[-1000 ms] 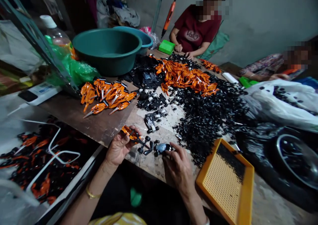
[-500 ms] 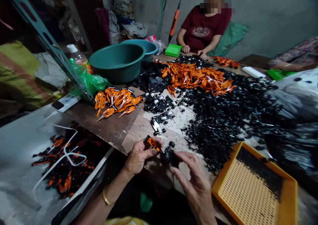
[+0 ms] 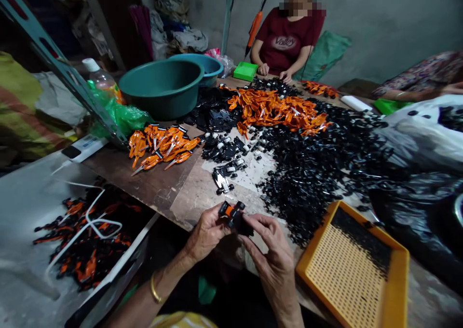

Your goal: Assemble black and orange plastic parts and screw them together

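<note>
Over the near table edge, my left hand (image 3: 205, 235) is closed on an orange toy race car body (image 3: 229, 211), most of it covered by fingers and black parts. Thumb and fingertips of my right hand (image 3: 273, 253) pinch a black toy car base (image 3: 243, 223) with wheels. Base and body are up against each other; whether they are locked together I cannot tell. Just beyond my hands lies a silver-and-black car piece (image 3: 221, 179) with wheels. More orange bodies (image 3: 166, 147) form a pile at the left of the table.
A large orange pile (image 3: 278, 110) and heaps of black parts (image 3: 300, 188) cover the middle and right. A yellow perforated tray (image 3: 352, 265) stands at my right, a green basin (image 3: 159, 89) at the back left. Below left is a heap of orange-black cars (image 3: 87, 241). A co-worker (image 3: 285, 38) sits opposite.
My right hand has brought the black base leftward against the orange body, closing the small gap between them. The view has shifted slightly to the right.
</note>
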`<action>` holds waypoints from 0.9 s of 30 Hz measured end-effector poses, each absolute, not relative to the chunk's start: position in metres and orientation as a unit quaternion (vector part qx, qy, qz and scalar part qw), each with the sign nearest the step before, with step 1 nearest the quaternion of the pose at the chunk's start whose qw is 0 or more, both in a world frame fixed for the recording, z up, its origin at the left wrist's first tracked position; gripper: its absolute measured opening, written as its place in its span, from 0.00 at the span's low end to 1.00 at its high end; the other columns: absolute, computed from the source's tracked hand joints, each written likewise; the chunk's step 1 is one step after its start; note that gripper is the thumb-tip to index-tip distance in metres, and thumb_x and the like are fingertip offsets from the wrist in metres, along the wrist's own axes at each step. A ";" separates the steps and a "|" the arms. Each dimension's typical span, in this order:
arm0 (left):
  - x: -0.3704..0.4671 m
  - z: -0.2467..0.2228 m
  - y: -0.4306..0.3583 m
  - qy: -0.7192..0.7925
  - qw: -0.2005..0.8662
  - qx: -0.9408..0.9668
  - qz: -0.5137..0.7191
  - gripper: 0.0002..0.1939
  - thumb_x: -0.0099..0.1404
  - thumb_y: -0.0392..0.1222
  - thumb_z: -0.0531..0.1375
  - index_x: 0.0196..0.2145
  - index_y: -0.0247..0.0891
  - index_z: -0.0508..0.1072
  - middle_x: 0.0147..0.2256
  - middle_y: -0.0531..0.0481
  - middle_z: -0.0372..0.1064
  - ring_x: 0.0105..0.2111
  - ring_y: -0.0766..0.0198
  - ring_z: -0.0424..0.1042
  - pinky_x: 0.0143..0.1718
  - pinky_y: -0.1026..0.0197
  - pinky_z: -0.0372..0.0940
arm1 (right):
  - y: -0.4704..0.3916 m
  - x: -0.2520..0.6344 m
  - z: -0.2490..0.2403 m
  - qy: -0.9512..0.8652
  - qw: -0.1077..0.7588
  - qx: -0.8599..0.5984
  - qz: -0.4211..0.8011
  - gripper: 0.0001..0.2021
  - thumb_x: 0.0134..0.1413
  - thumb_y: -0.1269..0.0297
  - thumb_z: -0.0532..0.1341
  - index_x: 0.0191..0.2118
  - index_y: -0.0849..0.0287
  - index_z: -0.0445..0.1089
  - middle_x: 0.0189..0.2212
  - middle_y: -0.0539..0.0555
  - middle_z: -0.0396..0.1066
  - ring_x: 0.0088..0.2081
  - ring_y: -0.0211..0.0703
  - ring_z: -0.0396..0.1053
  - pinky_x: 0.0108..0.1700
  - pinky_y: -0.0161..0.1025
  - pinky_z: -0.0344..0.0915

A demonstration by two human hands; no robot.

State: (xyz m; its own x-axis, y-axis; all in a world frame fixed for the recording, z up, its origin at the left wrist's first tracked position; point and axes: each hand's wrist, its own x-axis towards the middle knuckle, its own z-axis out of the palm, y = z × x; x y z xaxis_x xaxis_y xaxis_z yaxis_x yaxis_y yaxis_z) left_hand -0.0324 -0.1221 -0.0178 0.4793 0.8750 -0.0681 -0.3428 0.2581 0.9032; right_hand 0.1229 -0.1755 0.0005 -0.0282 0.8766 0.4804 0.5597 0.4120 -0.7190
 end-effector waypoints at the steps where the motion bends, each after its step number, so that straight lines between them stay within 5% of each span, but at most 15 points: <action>1: -0.033 -0.017 -0.122 0.299 0.730 0.455 0.413 0.20 0.58 0.42 0.64 0.49 0.36 0.73 0.45 0.45 0.73 0.47 0.55 0.70 0.51 0.58 0.61 | -0.175 0.123 0.000 -0.698 0.467 -0.515 0.168 0.20 0.57 0.73 0.60 0.55 0.53 0.65 0.43 0.56 0.63 0.45 0.43 0.65 0.45 0.39 0.68; 14: -0.035 -0.017 -0.121 0.342 0.584 0.606 0.418 0.15 0.61 0.35 0.59 0.47 0.34 0.73 0.44 0.42 0.71 0.46 0.56 0.70 0.49 0.59 0.63 | -0.169 0.131 -0.017 -0.738 0.445 -0.493 0.118 0.25 0.57 0.76 0.59 0.57 0.46 0.63 0.42 0.56 0.66 0.41 0.42 0.70 0.40 0.38 0.71; 27: -0.039 -0.019 -0.115 0.341 0.552 0.643 0.407 0.15 0.62 0.36 0.58 0.47 0.34 0.72 0.45 0.42 0.71 0.46 0.56 0.70 0.49 0.58 0.64 | -0.166 0.135 -0.021 -0.789 0.407 -0.450 0.096 0.28 0.57 0.77 0.56 0.62 0.50 0.56 0.45 0.59 0.60 0.43 0.41 0.65 0.39 0.35 0.68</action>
State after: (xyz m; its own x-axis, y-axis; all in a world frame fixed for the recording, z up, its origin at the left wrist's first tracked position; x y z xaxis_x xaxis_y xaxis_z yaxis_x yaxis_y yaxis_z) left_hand -0.0394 -0.1154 -0.0194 0.4374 0.8872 0.1471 -0.0109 -0.1583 0.9873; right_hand 0.1347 -0.1656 -0.0206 -0.2635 0.7888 0.5552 0.6326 0.5759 -0.5179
